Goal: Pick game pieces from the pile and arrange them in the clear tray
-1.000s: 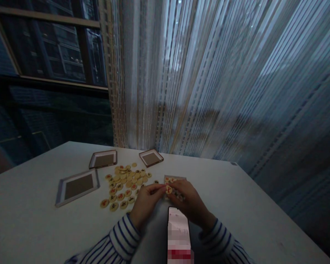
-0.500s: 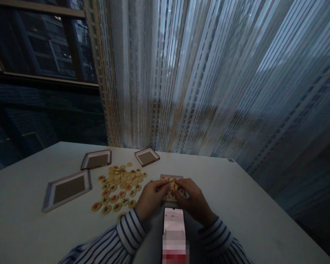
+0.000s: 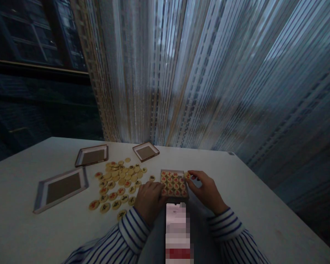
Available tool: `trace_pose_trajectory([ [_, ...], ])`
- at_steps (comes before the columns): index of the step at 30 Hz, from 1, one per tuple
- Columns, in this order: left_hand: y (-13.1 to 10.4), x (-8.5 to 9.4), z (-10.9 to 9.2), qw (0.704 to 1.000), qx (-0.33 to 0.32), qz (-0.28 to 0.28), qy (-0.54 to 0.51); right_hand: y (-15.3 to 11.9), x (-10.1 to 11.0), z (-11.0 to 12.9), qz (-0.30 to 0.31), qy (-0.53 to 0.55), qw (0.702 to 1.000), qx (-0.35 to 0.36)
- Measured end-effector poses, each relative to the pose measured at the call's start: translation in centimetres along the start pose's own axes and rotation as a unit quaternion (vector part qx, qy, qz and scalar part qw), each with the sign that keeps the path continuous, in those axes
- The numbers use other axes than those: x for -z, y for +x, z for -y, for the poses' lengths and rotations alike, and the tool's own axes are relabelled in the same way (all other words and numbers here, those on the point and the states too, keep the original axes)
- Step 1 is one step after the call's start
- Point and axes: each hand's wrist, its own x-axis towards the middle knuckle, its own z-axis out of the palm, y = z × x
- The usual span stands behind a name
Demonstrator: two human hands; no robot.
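Note:
A small box (image 3: 188, 193) holds rows of round Chinese chess pieces with red characters; a gap shows at its far right corner. My right hand (image 3: 207, 190) pinches one chess piece (image 3: 187, 176) between thumb and fingers, right beside that corner. On the box's left side rests my left hand (image 3: 150, 200), its fingers curled against the edge, thumb partly hidden. One loose dark-marked piece (image 3: 152, 178) lies just beyond the left hand. Further left spreads a pile of chess pieces (image 3: 122, 180), some marked red, some dark, others blank side up.
Three shallow trays or lids lie about the pile: a pale one (image 3: 37, 198) at left, a brown-rimmed one (image 3: 76, 161) behind it, and a smaller one (image 3: 157, 151) at the back. A phone (image 3: 176, 223) is in front of the box. String curtains (image 3: 165, 73) hang behind the white table (image 3: 250, 205).
My right hand has moved right, carrying the chess piece from above the box to its far right corner. My left hand has drawn back to the box's left side, uncovering the rows.

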Motion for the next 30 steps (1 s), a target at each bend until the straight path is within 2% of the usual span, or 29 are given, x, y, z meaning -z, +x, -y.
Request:
trace_pose_trajectory([
  [7,-0.1,0.3,0.1,0.999,-0.001,0.025,0.02,1.2,0.1,-0.5,0.046,-0.02,0.999,0.001],
  [14,0.0,-0.2,0.3,0.999,-0.007,0.018,0.029,2.6,-0.8,-0.9,0.085,-0.051,0.995,0.0],
  [21,0.0,-0.4,0.4,0.999,-0.014,0.012,0.026,2.4,-2.2,-1.7,0.097,-0.058,0.993,-0.022],
  [26,0.0,-0.5,0.4,1.0,-0.01,-0.001,0.013,2.3,-2.6,-2.3,0.111,-0.065,0.991,-0.046],
  [30,0.0,-0.6,0.4,1.0,-0.009,-0.003,0.012,2.4,-2.8,-2.9,0.134,-0.075,0.987,-0.038],
])
